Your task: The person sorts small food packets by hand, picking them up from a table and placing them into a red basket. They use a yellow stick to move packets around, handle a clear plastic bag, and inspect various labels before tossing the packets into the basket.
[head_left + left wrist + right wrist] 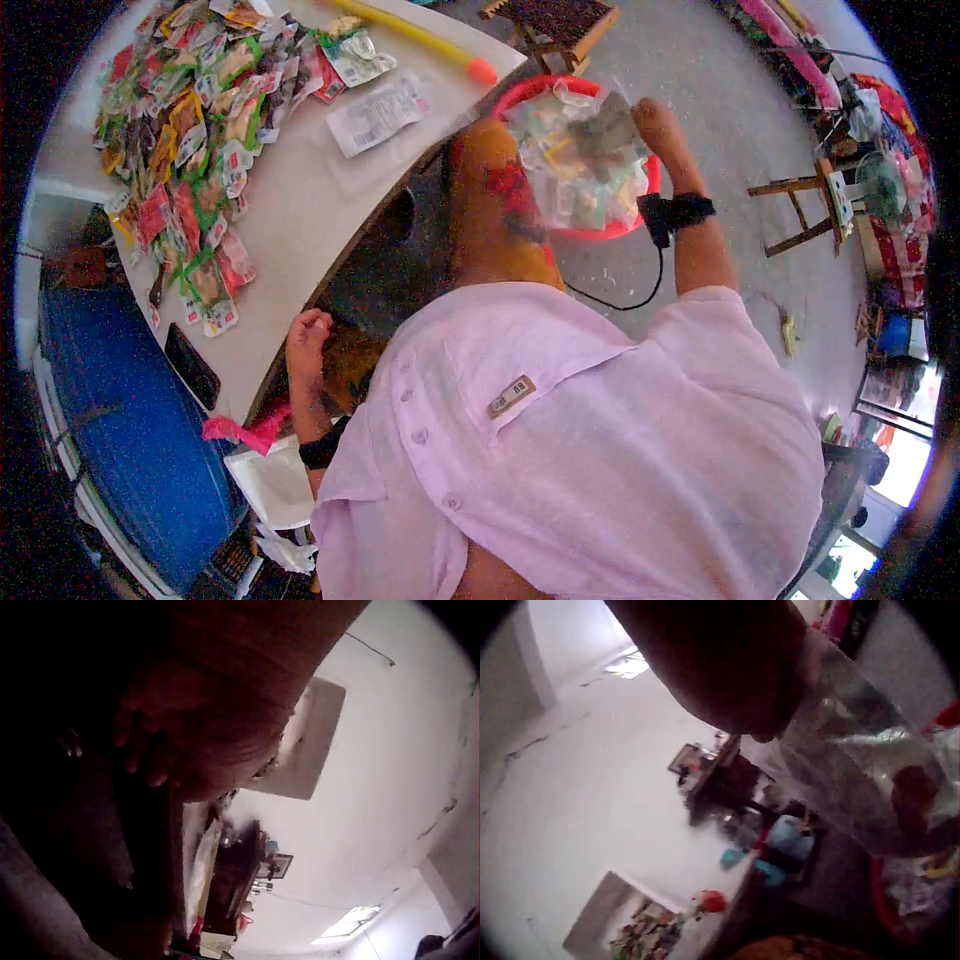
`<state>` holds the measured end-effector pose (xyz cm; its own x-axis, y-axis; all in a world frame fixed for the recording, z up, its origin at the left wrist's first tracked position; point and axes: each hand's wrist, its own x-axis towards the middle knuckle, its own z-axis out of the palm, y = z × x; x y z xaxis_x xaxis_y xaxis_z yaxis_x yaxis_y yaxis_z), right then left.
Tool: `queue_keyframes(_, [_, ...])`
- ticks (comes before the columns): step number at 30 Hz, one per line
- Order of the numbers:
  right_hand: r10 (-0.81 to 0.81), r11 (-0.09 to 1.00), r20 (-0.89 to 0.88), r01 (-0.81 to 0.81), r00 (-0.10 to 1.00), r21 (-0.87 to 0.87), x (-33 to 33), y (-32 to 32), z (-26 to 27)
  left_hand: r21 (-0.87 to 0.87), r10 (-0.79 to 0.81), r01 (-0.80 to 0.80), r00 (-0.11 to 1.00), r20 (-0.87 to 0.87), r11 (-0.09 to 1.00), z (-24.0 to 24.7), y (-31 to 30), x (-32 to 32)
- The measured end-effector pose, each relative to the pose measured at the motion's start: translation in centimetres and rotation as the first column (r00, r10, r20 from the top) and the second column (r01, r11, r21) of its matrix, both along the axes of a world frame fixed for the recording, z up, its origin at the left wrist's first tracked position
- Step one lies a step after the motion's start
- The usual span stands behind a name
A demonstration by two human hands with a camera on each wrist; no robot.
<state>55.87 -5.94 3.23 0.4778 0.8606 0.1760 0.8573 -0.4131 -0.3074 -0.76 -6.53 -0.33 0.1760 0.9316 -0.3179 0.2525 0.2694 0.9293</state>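
My right hand point(660, 132) grips the top of a clear plastic bag point(847, 761) over a red basin point(652, 182) on the floor. A dark reddish piece shows at the bag's lower part in the right wrist view. The basin is filled with plastic packets point(565, 165). My left hand point(306, 345) hangs by the near table edge with fingers loosely curled and nothing in them. In the left wrist view that hand point(202, 735) is dark, its fingertips beside the table edge.
A big heap of small colourful snack packets point(190, 130) covers the left of the white table point(290, 235). A white packet point(378, 115), a yellow tube point(420, 32) with an orange end and a phone point(192, 365) also lie there. Wooden stools point(800, 210) stand about the floor.
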Motion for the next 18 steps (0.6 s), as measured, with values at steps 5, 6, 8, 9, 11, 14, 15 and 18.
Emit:
queue_keyframes(5, [-0.149,0.982,-0.488,0.186,0.860,0.027,8.2,2.8,-13.6,-0.062,-0.080,0.076,0.995,-0.056,0.995,-3.1,-0.6,-1.9])
queue_keyframes(6, [-0.097,0.989,-0.515,0.140,0.852,0.046,8.6,3.7,-14.5,-0.073,-0.079,0.074,0.995,-0.063,0.995,-3.5,-0.7,-2.2])
queue_keyframes(8, [0.005,0.995,-0.566,0.051,0.824,0.083,9.2,5.3,-15.8,-0.114,-0.019,0.011,0.998,-0.067,0.993,-4.6,-1.4,-2.9])
queue_keyframes(9, [0.111,0.991,-0.420,-0.066,0.901,0.121,9.7,6.4,-16.5,-0.132,-0.002,-0.014,0.993,-0.120,0.991,-5.0,-1.8,-3.2])
queue_keyframes(11, [0.336,0.929,0.119,-0.350,0.934,0.124,11.0,8.7,-18.0,-0.165,0.027,-0.066,0.974,-0.226,0.984,-4.6,-2.3,-3.0])
queue_keyframes(14, [0.499,0.865,0.584,-0.410,0.641,-0.289,9.9,10.4,-15.6,-0.208,0.040,-0.096,0.966,-0.257,0.974,-7.4,-3.4,-5.3])
queue_keyframes(15, [0.547,0.836,0.619,-0.334,0.564,-0.435,8.0,10.7,-13.0,-0.204,0.031,-0.090,0.961,-0.274,0.975,-8.2,-3.6,-6.0])
queue_keyframes(18, [0.321,0.931,0.120,-0.290,0.939,-0.221,5.2,11.6,-10.3,-0.133,0.068,-0.121,0.935,-0.349,0.984,-9.8,-4.7,-7.4])
